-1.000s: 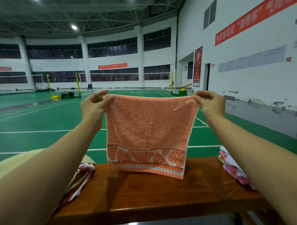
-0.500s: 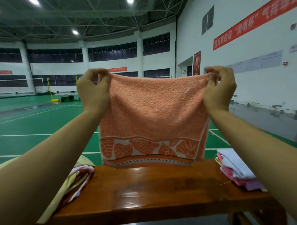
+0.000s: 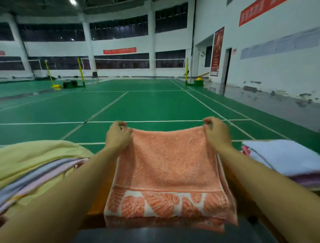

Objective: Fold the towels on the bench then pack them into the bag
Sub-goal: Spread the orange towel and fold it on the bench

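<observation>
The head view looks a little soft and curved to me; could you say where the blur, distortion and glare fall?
Head view: both forearms smear with blur toward the bottom corners, and the left hand and right hand are slightly soft; wide-angle distortion bends the hall walls and court lines; a ceiling lamp flares at top left; the orange towel is evenly lit, its weave readable.

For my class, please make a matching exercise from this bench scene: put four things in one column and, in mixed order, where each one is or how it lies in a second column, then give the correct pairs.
Things
1. orange towel
2. left hand
3. stack of folded towels
4. yellow cloth pile

Places or states
A. at the bench's right end
B. pinching the orange towel's far left corner
C. at the bench's left end, with striped cloth lying on it
D. lying in the middle of the bench, leaf border nearest the camera

Pairs: 1-D, 2-B, 3-A, 4-C
</observation>
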A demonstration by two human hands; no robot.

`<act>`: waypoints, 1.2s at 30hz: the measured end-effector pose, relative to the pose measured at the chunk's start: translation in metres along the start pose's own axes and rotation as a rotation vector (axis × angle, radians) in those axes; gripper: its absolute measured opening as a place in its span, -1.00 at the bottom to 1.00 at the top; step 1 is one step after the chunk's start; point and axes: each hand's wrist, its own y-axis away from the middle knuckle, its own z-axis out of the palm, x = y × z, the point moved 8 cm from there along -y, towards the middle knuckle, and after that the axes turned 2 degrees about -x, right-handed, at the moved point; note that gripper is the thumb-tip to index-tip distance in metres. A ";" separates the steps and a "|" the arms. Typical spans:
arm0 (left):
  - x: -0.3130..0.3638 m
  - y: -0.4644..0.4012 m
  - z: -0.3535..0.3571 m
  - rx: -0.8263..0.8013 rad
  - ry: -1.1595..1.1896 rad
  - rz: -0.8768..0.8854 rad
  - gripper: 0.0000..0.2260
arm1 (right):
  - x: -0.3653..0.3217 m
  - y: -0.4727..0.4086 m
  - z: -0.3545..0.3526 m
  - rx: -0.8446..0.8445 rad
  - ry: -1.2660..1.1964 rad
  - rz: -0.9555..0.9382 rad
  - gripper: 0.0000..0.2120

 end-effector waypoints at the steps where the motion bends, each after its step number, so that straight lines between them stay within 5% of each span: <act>1: -0.018 0.000 0.020 -0.102 -0.072 -0.066 -0.61 | 0.019 0.005 0.023 -0.132 0.044 0.069 -0.69; 3: -0.047 0.006 0.049 -0.261 -0.346 -0.169 -0.44 | 0.047 0.021 0.058 -0.337 0.162 0.171 -0.56; 5: -0.047 0.018 0.058 -0.251 -0.637 -0.115 -0.37 | 0.051 0.036 0.072 -0.388 0.206 0.174 -0.55; 8: -0.025 0.049 0.090 -0.341 -0.688 0.149 -0.36 | 0.036 0.069 0.094 -0.596 0.227 0.031 -0.50; 11: -0.053 0.082 0.135 -0.675 -0.797 0.095 -0.28 | 0.040 0.107 0.115 -0.852 0.460 -0.070 -0.37; 22: -0.053 0.064 0.145 -0.602 -0.886 0.194 -0.28 | 0.048 0.100 0.117 -0.792 0.579 0.003 -0.33; 25: -0.024 0.087 0.136 -0.460 -0.841 0.191 -0.32 | 0.027 0.085 0.116 -0.718 0.591 -0.134 -0.35; 28: -0.017 0.117 0.144 -0.538 -0.854 0.101 -0.24 | 0.010 0.086 0.128 -0.804 0.424 -0.224 -0.43; 31: -0.030 0.114 0.140 -0.544 -0.879 0.046 -0.25 | 0.021 0.095 0.131 -0.877 0.443 -0.125 -0.39; 36: -0.061 0.057 0.071 -0.329 -0.910 -0.093 -0.29 | 0.039 0.098 0.076 -0.568 0.639 0.166 -0.11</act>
